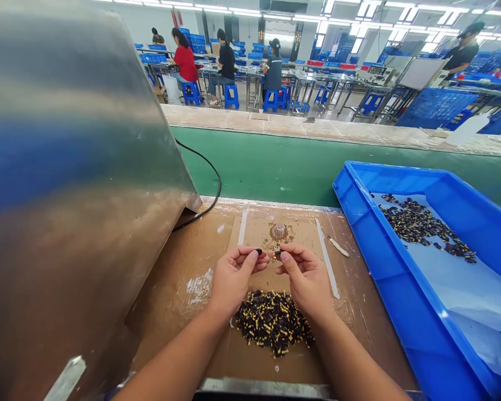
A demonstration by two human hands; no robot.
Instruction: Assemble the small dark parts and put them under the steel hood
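My left hand (236,274) pinches a small black part (259,252) between thumb and forefinger. Close beside it, my right hand (307,275) is closed on a small black and yellow part (278,254). A narrow gap separates the fingertips of the two hands. Below them on the brown board lies a pile of small black and yellow parts (271,323); my right forearm covers its right edge. Just beyond the fingers stands a small clear cup-like thing (279,231) in a brown stain.
At right, a blue crate (384,267) holds more black and yellow parts (426,225) on white paper. A thin pale-handled tool (337,245) lies beside it. A large metal housing (67,195) and a black cable (217,184) bound the left. People sit at tables far behind.
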